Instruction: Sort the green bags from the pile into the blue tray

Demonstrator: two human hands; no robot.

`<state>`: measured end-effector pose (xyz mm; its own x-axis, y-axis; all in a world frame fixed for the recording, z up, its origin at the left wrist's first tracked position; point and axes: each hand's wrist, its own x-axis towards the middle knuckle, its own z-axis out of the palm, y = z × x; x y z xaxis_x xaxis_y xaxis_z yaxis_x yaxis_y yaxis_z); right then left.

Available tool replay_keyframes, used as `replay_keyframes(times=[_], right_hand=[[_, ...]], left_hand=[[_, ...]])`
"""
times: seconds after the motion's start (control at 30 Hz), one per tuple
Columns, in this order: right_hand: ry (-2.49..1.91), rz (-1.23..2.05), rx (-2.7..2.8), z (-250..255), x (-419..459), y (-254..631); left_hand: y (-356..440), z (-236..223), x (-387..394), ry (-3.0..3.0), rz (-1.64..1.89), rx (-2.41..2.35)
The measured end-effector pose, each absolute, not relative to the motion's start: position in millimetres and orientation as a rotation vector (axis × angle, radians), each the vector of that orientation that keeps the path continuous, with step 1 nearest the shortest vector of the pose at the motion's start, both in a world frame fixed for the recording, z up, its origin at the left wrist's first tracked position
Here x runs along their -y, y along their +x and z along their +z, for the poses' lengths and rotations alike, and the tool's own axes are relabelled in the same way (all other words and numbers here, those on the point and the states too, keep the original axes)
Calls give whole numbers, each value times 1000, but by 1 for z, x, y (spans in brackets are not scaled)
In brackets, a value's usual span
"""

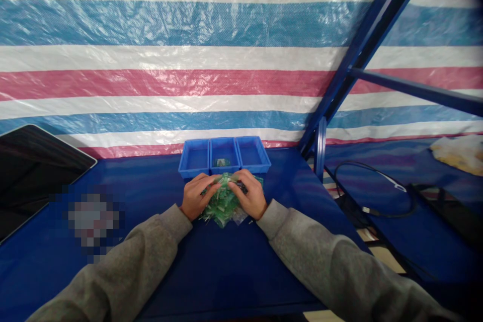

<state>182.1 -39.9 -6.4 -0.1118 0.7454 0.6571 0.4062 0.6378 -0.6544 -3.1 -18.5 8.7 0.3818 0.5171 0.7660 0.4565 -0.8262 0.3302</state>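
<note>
A heap of small green and clear plastic packets [222, 207] lies on the blue table in front of me. Over its far side, my left hand [196, 193] is closed, thumb and fingers pinching the left edge of a small clear plastic packet [225, 177]. My right hand [251, 193] pinches the right edge of that packet. What is inside it is too small to make out. Just beyond my hands stand three joined blue bins: the left bin [194, 156], the middle bin [222, 147] with a small greenish packet [221, 162] in it, and the right bin [252, 153].
A dark screen [33, 176] stands at the left, with a blurred-out patch [92, 219] near it. A blue metal frame [339, 85] rises at the right. Beyond it lie a black cable [372, 214] and a plastic bag [460, 153] on another blue surface.
</note>
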Motion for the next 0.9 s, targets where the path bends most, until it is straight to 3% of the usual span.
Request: replay_keyframes(times=[0.9], right_hand=[[-888, 382, 1761, -5, 41, 183]], left_hand=[[-4, 7, 15, 2614, 1368, -916]])
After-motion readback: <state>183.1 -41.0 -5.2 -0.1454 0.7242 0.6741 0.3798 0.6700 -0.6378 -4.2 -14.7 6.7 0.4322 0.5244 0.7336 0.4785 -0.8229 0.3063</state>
